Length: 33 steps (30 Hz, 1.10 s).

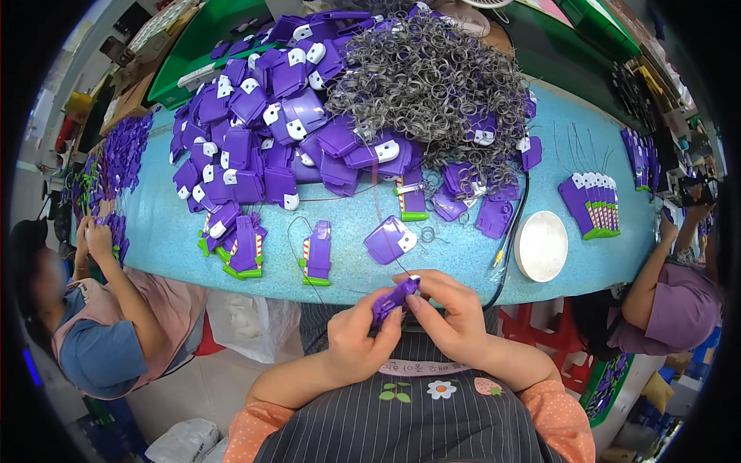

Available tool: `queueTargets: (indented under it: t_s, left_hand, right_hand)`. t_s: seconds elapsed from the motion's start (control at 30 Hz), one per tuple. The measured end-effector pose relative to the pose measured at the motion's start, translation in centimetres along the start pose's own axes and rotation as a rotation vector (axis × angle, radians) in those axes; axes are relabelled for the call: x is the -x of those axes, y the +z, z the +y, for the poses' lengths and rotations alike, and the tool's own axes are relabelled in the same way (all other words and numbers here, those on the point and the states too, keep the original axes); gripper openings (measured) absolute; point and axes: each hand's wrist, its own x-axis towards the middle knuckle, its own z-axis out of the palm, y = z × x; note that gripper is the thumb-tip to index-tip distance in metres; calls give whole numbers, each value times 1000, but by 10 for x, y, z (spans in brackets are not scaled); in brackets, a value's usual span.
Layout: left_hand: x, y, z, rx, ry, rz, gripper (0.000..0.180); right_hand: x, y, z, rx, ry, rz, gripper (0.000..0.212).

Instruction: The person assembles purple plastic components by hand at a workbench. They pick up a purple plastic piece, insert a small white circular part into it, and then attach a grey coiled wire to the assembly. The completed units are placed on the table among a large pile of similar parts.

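A small purple plastic part (390, 303) with a white tip is held in front of my apron, at the table's near edge. My left hand (356, 333) is closed around its body, thumb and fingers pinching it. My right hand (451, 315) is closed too, its thumb and fingertips on the white-tipped end. A thin dark wire rises from that end. Just beyond my hands lies a purple plate with a white corner (390, 240), beside a loose metal ring (427, 234). To its left is a purple piece with a green foot (316, 253).
Behind lie a heap of purple plates (282, 123) and a tangle of grey metal rings (432, 81). A white round dish (541, 247) stands right of a black cable (515, 239). Farther right are lined-up purple-green pieces (590, 207). People sit at both sides.
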Motion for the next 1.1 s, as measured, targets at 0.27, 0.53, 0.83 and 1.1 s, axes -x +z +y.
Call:
queueTargets:
  t_s: [0.27, 0.53, 0.83, 1.1]
  left_hand:
    - [4, 3, -4, 724, -369, -78, 28]
    - [7, -17, -3, 877, -635, -353, 30]
    - [6, -25, 3, 858, -590, -82, 31]
    - [2, -14, 0, 977, -643, -154, 32]
  right_hand:
    - [-6, 7, -3, 151, -66, 47, 18]
    - [-17, -32, -6, 22, 251, 22, 20]
    - [-43, -24, 33, 817, 28, 23, 26]
    - [32, -81, -22, 83, 141, 439, 5]
